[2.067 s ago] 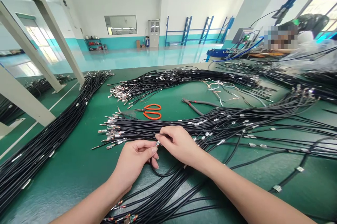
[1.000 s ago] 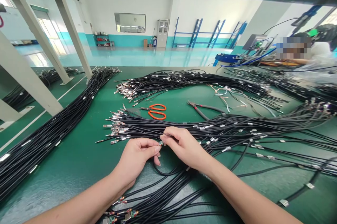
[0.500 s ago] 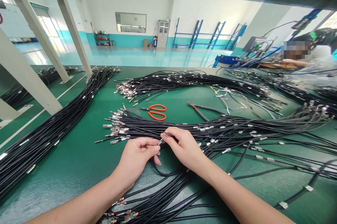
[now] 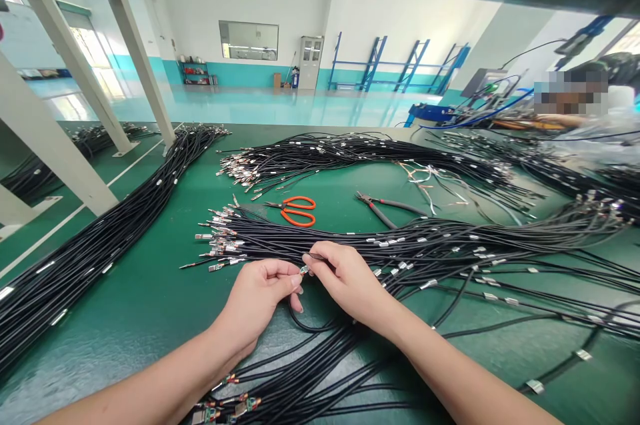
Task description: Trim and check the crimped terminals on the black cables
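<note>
Thumb and fingers of my left hand (image 4: 270, 288) are closed on the end of a black cable, where a small metal-and-green connector (image 4: 304, 270) shows between the fingertips. The cable (image 4: 300, 325) loops down below that hand. My right hand (image 4: 345, 272) is pinched at the same connector, its fingertips almost meeting the left ones. A thin dark piece shows between its thumb and forefinger, too small to name. Just behind both hands lies a bundle of black cables (image 4: 280, 243) with bare metal connectors. More cables (image 4: 320, 372), some ending in green boards, lie below the hands.
Orange-handled scissors (image 4: 299, 210) and grey-handled cutters (image 4: 383, 208) lie beyond the near bundle. Another cable bundle (image 4: 320, 152) is farther back, and a long one (image 4: 125, 225) runs along the left. White posts (image 4: 135, 45) rise at left. A co-worker (image 4: 575, 102) is at far right.
Both hands stay together at the connector with only slight finger shifts. The thin dark piece at my right fingertips shows more clearly now.
</note>
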Action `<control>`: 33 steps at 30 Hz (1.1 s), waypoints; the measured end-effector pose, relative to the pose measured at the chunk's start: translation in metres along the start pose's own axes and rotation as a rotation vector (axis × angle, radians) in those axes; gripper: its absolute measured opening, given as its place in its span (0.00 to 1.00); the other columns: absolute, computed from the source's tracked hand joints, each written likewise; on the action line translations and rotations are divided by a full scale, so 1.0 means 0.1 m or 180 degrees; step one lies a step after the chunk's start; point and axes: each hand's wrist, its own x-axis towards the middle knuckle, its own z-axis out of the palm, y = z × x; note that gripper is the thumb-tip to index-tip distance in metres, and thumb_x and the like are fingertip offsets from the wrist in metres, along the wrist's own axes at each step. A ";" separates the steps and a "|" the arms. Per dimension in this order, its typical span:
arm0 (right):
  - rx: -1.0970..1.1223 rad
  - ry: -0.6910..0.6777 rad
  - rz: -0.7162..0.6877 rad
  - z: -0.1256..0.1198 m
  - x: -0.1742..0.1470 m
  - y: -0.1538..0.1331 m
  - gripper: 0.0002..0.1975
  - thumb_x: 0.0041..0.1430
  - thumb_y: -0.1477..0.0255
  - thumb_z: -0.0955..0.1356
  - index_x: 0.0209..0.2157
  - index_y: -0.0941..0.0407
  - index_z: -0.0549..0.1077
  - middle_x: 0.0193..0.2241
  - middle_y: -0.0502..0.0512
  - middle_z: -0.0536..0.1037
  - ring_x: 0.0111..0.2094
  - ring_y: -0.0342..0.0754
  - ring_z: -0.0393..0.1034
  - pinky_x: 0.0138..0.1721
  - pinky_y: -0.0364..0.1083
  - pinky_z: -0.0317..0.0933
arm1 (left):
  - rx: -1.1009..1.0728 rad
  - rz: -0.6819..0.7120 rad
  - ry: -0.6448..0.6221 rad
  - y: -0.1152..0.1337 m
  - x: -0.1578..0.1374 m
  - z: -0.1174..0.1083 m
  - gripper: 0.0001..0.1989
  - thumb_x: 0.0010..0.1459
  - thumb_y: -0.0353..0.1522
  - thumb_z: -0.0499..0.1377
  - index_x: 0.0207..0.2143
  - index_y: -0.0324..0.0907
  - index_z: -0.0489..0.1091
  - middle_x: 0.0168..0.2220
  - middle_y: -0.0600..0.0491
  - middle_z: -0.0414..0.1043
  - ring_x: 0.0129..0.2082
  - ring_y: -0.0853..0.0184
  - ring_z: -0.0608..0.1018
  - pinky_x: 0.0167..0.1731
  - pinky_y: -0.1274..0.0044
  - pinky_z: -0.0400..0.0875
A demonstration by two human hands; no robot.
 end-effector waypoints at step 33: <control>0.0778 -0.0017 0.0116 -0.06 -0.01 -0.07 0.10 0.57 0.74 0.59 0.21 0.56 0.61 0.21 0.47 0.64 0.24 0.42 0.57 0.27 0.41 0.53 | 0.0216 0.0056 -0.0121 0.05 -0.02 -0.03 0.05 0.46 0.32 0.59 0.26 0.38 0.69 0.19 0.55 0.71 0.22 0.69 0.72 0.31 0.77 0.63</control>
